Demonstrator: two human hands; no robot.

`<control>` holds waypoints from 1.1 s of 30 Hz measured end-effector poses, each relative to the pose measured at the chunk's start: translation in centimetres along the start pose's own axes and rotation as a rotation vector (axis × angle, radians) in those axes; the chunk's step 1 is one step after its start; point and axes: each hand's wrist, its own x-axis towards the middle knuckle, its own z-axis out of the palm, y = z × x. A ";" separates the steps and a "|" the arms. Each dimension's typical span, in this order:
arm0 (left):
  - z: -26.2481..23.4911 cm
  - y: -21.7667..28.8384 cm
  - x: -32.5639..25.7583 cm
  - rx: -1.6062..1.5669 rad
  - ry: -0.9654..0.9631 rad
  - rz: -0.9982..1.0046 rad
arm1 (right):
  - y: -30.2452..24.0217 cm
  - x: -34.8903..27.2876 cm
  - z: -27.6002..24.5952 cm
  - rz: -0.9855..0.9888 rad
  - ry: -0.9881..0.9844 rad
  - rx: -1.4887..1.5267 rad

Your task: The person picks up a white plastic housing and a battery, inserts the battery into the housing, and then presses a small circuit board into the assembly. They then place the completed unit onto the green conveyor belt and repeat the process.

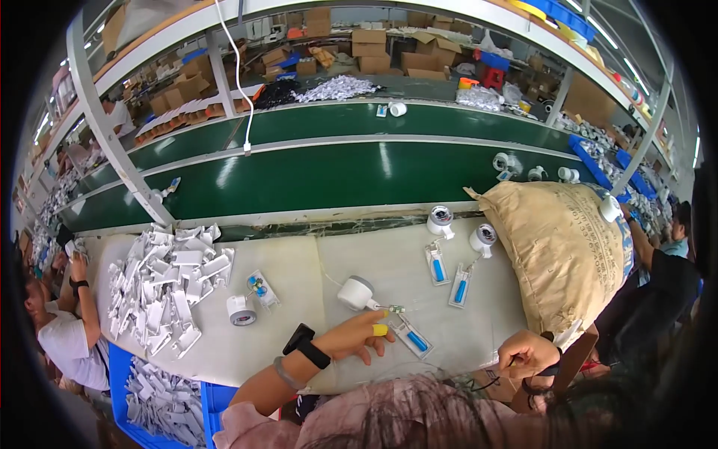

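Note:
My left hand (359, 338), with yellow covers on two fingers, rests on the pale worktop with its fingers apart. It lies just below a white round lamp-like unit (354, 292), which is wired to a small green circuit board (397, 308). Beside its fingertips is a white plastic housing with a blue cylindrical cell (416, 341). My right hand (527, 353) is closed at the table's near edge, by the lower end of a tan sack (557, 247). What its fingers hold, if anything, I cannot make out.
White plastic parts (166, 288) are heaped at left, above a blue bin (161, 404) of similar pieces. Several more wired white units, including one at centre left (241, 310), lie about. A green conveyor (314, 179) runs behind the table; a white cable (238, 67) hangs over it. People work on both sides.

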 end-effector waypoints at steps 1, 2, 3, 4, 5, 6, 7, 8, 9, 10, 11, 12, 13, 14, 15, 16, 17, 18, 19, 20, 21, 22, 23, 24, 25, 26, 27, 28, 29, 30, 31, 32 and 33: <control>0.0 0.1 0.3 -0.106 -0.038 -0.018 | 0.3 -1.4 1.3 0.107 0.093 -0.031; -0.1 -0.2 0.8 -0.079 -0.067 -0.014 | 0.7 -2.4 2.1 0.214 0.189 -0.059; -0.4 -1.0 1.1 -0.127 -0.087 -0.014 | 0.5 -1.8 2.5 0.201 0.213 -0.065; -0.5 -1.3 1.3 -0.175 -0.106 -0.013 | 0.2 -0.5 3.2 0.209 0.323 -0.270; 0.0 -0.7 1.2 -0.158 -0.111 0.003 | -0.1 0.7 3.7 0.232 0.442 -0.476; 0.1 -1.0 1.4 -0.133 -0.127 0.006 | 0.4 1.4 3.9 0.230 0.471 -0.484; -0.1 -1.4 1.6 -0.217 -0.119 0.047 | 1.7 2.5 3.6 0.184 0.473 -0.619; 0.0 -1.2 2.1 -0.298 -0.124 0.079 | 2.6 3.3 3.5 0.154 0.482 -0.755; 1.7 0.3 1.4 -0.323 -0.023 0.079 | 3.3 4.6 3.3 0.057 0.510 -0.732; 1.2 0.1 1.4 -0.308 -0.015 0.094 | 4.0 6.6 2.9 -0.059 0.517 -0.708; 0.4 -0.7 1.6 -0.347 -0.049 0.110 | 4.3 8.4 2.6 -0.099 0.499 -0.578; -0.5 -0.6 2.4 -0.387 -0.097 0.098 | 4.9 10.1 2.3 -0.115 0.491 -0.437; -0.7 0.2 2.0 -0.271 -0.092 0.047 | 4.9 12.1 2.5 -0.125 0.497 -0.439; -0.8 0.4 1.4 -0.262 -0.087 0.055 | 4.5 14.2 2.7 -0.226 0.472 -0.493; -1.0 0.5 0.9 -0.099 -0.013 0.063 | 4.2 16.2 2.8 -0.323 0.448 -0.546; -0.8 0.9 0.6 0.068 0.048 0.067 | 3.8 17.7 2.7 -0.410 0.433 -0.604; -0.3 1.8 -0.2 0.225 0.125 0.084 | 3.6 19.2 2.8 -0.410 0.449 -0.607; -0.6 2.2 -0.1 0.239 0.116 0.079 | 3.5 20.5 2.7 -0.495 0.374 -0.605; -1.3 2.3 -0.2 0.386 0.141 0.135 | 3.5 21.7 2.6 -0.585 0.285 -0.600; -1.8 2.4 -0.2 0.534 0.162 0.188 | 3.8 22.5 2.5 -0.587 0.292 -0.600; -2.2 2.4 -0.3 0.540 0.158 0.185 | 4.3 23.0 2.6 -0.568 0.214 -0.556; -2.5 2.6 -0.5 0.549 0.175 0.261 | 4.5 23.6 2.4 -0.551 0.133 -0.511; -2.6 2.8 -0.6 0.557 0.188 0.335 | 4.6 23.7 2.1 -0.549 0.140 -0.510; -2.6 3.3 -0.6 0.561 0.180 0.331 | 4.5 23.5 1.9 -0.547 0.134 -0.422; -2.2 3.8 -0.8 0.325 0.182 0.203 | 4.4 23.3 1.9 -0.542 0.129 -0.332; -1.9 4.2 -0.9 0.091 0.182 0.070 | 4.5 23.0 1.8 -0.532 0.141 -0.329; -1.8 4.3 -1.2 0.096 0.168 0.059 | 4.5 22.7 1.8 -0.518 0.127 -0.232; -1.6 4.3 -1.2 -0.048 0.154 0.073 | 4.5 22.1 1.4 -0.500 0.118 -0.143; -1.6 4.0 -0.9 -0.194 0.141 0.082 | 4.5 21.9 1.2 -0.482 0.135 -0.148; -2.2 3.4 -0.3 -0.192 0.118 0.071 | 4.4 22.0 1.2 -0.503 0.106 -0.080; -3.2 2.5 0.2 -0.160 0.026 0.139 | 4.5 22.0 1.1 -0.525 0.083 -0.013; -3.9 1.9 0.6 -0.134 -0.063 0.212 | 4.7 22.3 1.1 -0.510 0.098 -0.021; -4.3 1.1 0.5 -0.187 -0.041 0.203 | 5.1 22.5 1.1 -0.410 0.017 0.055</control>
